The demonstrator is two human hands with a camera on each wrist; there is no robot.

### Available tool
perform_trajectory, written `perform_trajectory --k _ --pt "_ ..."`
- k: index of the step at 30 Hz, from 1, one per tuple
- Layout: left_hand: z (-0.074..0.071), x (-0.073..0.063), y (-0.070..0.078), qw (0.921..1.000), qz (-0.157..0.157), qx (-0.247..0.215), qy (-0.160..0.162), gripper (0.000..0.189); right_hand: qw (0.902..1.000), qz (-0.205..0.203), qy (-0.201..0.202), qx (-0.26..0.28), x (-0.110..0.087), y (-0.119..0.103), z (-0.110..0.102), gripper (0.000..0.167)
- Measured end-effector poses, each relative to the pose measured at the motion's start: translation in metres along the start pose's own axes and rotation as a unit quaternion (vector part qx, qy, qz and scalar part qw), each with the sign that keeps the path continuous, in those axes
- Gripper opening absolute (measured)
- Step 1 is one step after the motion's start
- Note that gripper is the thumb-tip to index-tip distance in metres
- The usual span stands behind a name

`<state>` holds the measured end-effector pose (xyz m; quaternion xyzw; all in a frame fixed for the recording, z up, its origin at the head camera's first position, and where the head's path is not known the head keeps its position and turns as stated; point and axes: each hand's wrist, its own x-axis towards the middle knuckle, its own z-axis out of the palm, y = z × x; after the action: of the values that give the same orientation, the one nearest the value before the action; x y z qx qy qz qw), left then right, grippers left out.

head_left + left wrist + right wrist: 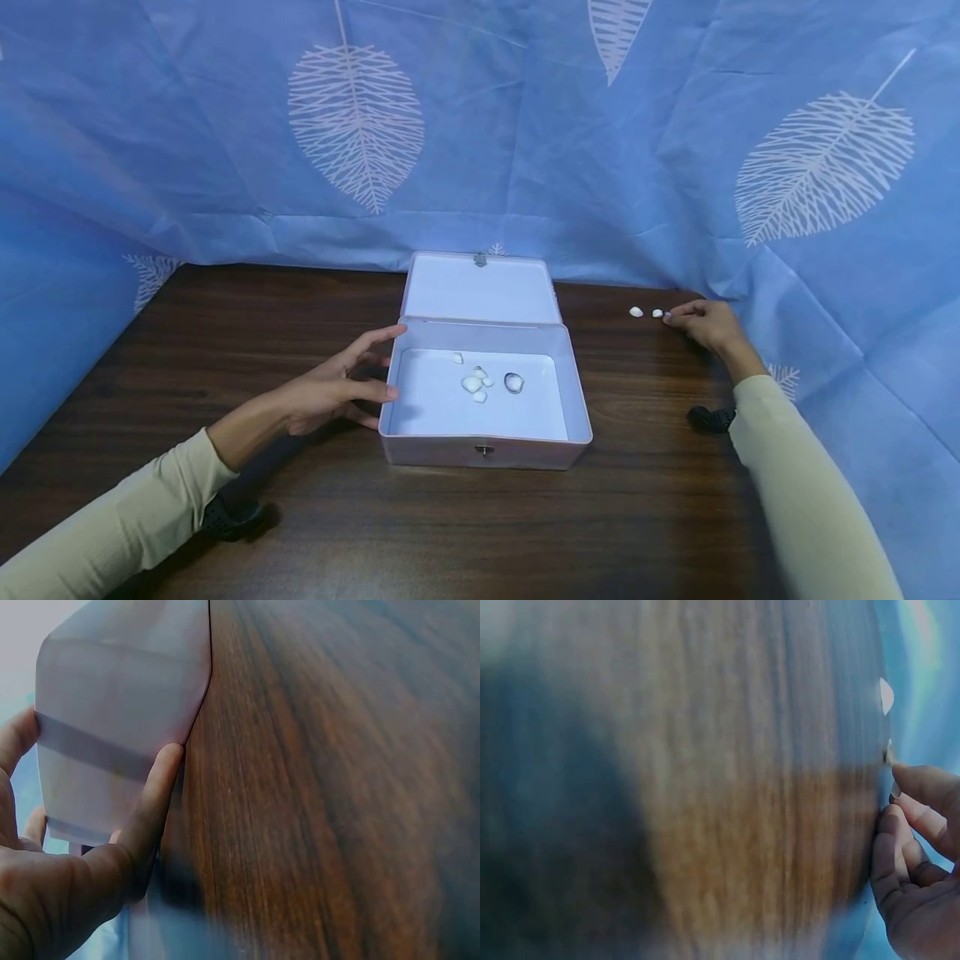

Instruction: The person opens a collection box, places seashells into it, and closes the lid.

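Observation:
An opened metal box (486,450) stands mid-table, its lid (480,287) folded back. Inside lie several small white shells (472,383) and one dark-rimmed shell (513,382). My left hand (330,387) has its fingers spread against the box's left side (112,697), with the thumb near the rim. Far to the right, my right hand (705,323) pinches a small shell (895,790) between thumb and fingertips, close over the table. Just left of those fingertips lie two more white shells, a nearer one (657,313) and a farther one (636,312).
The dark wooden table (315,517) reaches back to a blue leaf-print curtain (510,142), which also hangs along both sides. A latch (484,450) sits on the box's front. Black wrist devices are under the left sleeve (232,518) and right sleeve (711,419).

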<state>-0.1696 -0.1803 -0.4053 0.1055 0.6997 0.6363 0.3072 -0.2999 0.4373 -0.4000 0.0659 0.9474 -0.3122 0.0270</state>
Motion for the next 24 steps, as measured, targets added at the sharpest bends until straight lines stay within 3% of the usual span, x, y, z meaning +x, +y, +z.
perform_trajectory --k 6,15,24 --pt "-0.001 0.000 0.000 1.0000 0.004 -0.005 -0.006 0.103 0.9989 -0.030 0.008 0.036 -0.006 -0.004 0.000 0.045" --pt "-0.002 0.000 0.001 0.9999 0.001 -0.009 -0.008 0.102 0.9982 -0.058 0.016 -0.003 -0.023 -0.017 0.002 0.043" --pt "-0.002 -0.001 0.001 0.9998 0.003 -0.012 -0.014 0.103 0.9943 -0.086 -0.005 0.063 -0.042 -0.038 0.013 0.047"
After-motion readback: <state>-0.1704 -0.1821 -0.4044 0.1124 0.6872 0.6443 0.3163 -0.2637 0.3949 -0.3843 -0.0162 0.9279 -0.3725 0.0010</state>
